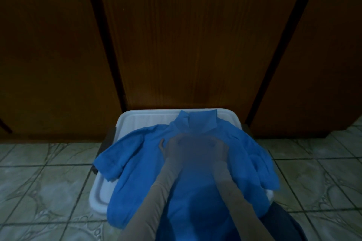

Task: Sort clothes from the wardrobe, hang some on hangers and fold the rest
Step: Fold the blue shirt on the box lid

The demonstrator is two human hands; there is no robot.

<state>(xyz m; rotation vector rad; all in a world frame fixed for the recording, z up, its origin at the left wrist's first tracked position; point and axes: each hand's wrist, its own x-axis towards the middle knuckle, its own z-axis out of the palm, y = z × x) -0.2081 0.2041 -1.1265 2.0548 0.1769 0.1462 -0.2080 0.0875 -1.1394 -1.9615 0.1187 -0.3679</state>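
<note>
A blue collared shirt point(137, 162) lies spread front-up over a white plastic tub point(141, 117), its collar point(199, 121) at the far end and both short sleeves draped over the tub's sides. My left hand point(166, 147) and my right hand point(220, 147) meet on the shirt's chest just below the collar. The left thumb lies out to the left on the cloth. A blurred patch hides the fingers of both hands, so what they hold cannot be made out. Pale long sleeves cover both forearms.
Closed dark wooden wardrobe doors point(195, 45) stand right behind the tub. The floor is pale patterned tile point(49, 182). A dark object point(109, 137) shows under the tub's left edge, and dark fabric point(284, 221) lies at the lower right. The light is dim.
</note>
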